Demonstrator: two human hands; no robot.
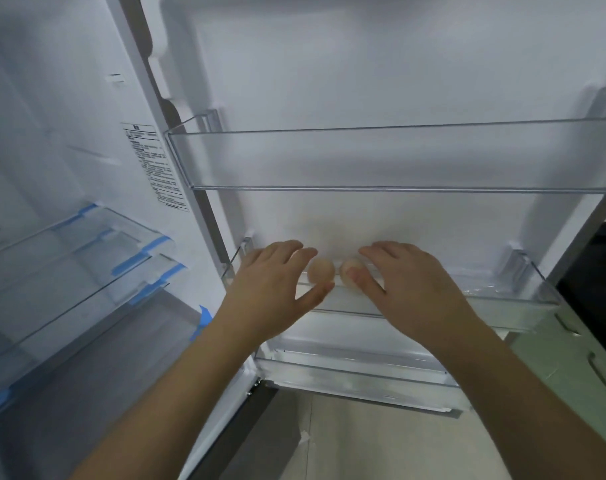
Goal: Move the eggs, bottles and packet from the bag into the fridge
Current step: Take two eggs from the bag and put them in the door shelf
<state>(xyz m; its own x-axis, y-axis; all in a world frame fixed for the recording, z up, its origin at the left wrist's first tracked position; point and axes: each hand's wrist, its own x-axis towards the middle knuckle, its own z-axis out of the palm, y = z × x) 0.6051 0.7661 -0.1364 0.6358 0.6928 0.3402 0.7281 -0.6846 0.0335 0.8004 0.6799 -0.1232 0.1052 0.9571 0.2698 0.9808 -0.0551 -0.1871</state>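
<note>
1. Our left hand (273, 285), fingers spread and loose, cups one smooth pale egg (321, 270) in the clear plastic middle door bin (523, 299).
2. Our right hand (412, 289), likewise spread, touches the second egg (350, 268), just beside the first.
3. Glass shelves (87, 258) with blue tape sit far left.

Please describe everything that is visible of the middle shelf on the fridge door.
The middle door shelf is a clear plastic bin, clipped level to the white inner door, between an upper bin and a lower one. Two pale eggs sit side by side left of its centre. The left hand and right hand reach over its front rim, fingers spread around the eggs. The rest looks empty.
</note>
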